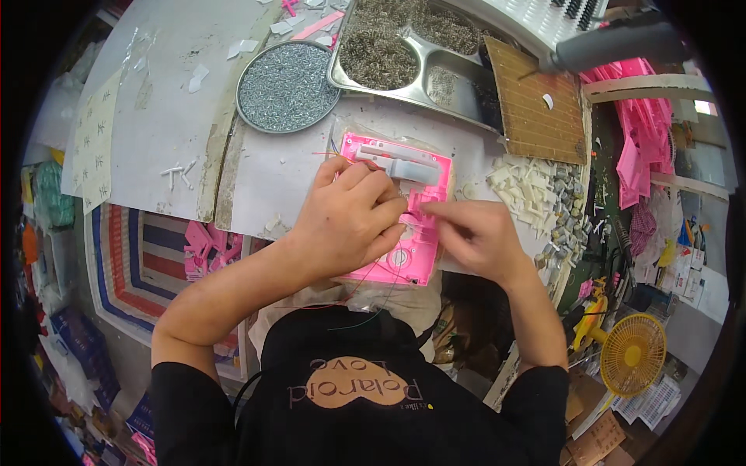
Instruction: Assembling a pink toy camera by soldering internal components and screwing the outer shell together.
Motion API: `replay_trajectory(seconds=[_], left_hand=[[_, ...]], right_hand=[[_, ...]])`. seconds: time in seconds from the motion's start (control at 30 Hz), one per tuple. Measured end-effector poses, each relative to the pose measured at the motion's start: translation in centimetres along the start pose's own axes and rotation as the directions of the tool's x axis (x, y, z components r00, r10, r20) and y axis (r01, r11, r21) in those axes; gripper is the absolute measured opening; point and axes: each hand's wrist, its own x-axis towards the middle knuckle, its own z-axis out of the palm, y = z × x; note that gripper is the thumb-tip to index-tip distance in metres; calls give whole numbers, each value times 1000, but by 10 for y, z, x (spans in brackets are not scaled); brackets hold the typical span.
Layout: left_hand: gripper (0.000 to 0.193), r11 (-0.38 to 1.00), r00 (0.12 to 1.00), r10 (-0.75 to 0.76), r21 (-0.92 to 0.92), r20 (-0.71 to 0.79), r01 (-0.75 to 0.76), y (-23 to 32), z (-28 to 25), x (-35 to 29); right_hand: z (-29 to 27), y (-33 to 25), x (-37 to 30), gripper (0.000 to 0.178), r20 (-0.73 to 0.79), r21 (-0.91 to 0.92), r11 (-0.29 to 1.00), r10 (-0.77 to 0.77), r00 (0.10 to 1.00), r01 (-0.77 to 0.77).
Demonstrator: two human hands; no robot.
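Observation:
A pink plastic casing lies on the worktable in front of me, close to the near edge. A pale grey-white bar is set across its far part. My left hand covers the casing's left side, its fingers curled and pinched together; what they hold is hidden. Thin red and green wires trail from the casing over the table edge toward my lap. My right hand is at the casing's right side, fingers bent in, index fingertip at the pink inner ribs. Anything in its pinch is too small to make out.
Beyond stand a round metal dish of small silvery pieces and a steel compartment tray with springs. Cardboard leans at its right, below a hanging power screwdriver. White plastic pieces are heaped right; a yellow fan stands lower right.

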Motion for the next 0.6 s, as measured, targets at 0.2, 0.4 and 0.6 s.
replay_trajectory(seconds=[0.2, 0.4, 0.6], left_hand=[[34, 983, 983, 91, 146, 161, -115, -1, -6, -1], [36, 1000, 997, 22, 3, 71, -22, 13, -33, -6], [42, 874, 875, -463, -94, 141, 478, 55, -48, -74]], right_hand=[[24, -35, -64, 28, -156, 26, 999, 47, 987, -44], [51, -73, -69, 42, -135, -105, 994, 6, 991, -20], [62, -81, -43, 47, -62, -85, 989, -129, 990, 123]])
